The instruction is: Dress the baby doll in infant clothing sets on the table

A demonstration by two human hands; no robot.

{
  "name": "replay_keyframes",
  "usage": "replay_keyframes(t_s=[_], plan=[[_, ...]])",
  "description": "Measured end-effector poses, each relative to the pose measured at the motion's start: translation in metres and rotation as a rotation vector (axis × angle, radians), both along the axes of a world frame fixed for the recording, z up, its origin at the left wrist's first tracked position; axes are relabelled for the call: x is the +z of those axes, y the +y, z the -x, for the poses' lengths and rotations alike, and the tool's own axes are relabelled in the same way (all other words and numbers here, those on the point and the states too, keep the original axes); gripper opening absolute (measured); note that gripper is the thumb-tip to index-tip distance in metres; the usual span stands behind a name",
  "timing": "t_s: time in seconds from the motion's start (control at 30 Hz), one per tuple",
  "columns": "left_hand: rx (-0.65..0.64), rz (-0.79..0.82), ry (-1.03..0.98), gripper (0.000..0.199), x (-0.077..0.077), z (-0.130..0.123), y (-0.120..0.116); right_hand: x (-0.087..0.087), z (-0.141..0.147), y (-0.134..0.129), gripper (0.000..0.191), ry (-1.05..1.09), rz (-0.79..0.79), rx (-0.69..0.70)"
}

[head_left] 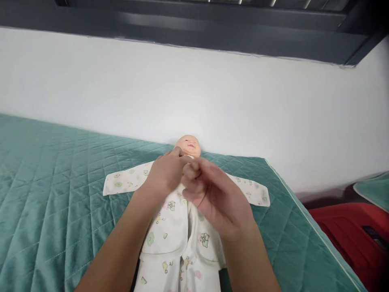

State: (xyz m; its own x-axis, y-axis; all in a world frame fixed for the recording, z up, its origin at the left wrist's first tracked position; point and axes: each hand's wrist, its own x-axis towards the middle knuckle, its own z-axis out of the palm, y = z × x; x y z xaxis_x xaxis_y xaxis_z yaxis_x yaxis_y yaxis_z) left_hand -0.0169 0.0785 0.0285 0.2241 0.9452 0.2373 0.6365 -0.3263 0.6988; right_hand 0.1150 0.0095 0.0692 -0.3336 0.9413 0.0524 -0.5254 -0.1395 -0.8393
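A baby doll (188, 145) lies on its back, its head against the wall. It wears a white baby jacket (170, 231) printed with small bears, sleeves spread to both sides, and matching trousers (164, 275). Just below the doll's chin, my left hand (169, 168) is bent over the jacket's collar; its fingertips are partly hidden and appear closed on the cloth. My right hand (219, 198) is over the chest beside it, thumb and fingers curled together. Whatever is between those fingers is hidden. The jacket's front edges part a little below the hands.
A green quilted cover (75, 211) lies under the doll, its piped edge running down on the right. Behind is a white wall (194, 93) with a dark frame (182, 32) above. A red plastic object (346, 231) stands beyond the right edge.
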Motion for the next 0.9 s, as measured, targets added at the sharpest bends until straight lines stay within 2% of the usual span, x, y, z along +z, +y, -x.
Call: replay_keyframes(t_s=[0.07,0.17,0.4,0.67,0.8,0.9], plan=[[-0.026,-0.072,0.126,0.015,0.000,-0.001,-0.001,-0.004,-0.009,0.011,0.018,0.156,0.098,-0.016],[-0.058,-0.155,0.260,0.026,-0.002,0.000,-0.001,-0.010,-0.018,0.022,0.022,0.281,0.179,-0.024],[-0.042,-0.168,0.290,0.027,-0.005,0.000,0.003,-0.014,-0.023,0.023,0.037,0.399,0.278,0.006],[-0.087,-0.181,0.345,0.025,-0.009,0.000,0.005,-0.027,-0.024,0.028,0.045,0.533,0.216,0.193],[-0.057,-0.181,0.374,0.024,-0.009,-0.002,0.004,-0.026,-0.025,0.027,0.047,0.508,0.206,0.164],[-0.019,-0.172,0.382,0.026,-0.008,-0.005,0.004,-0.022,-0.023,0.025,0.043,0.431,0.161,0.083]])
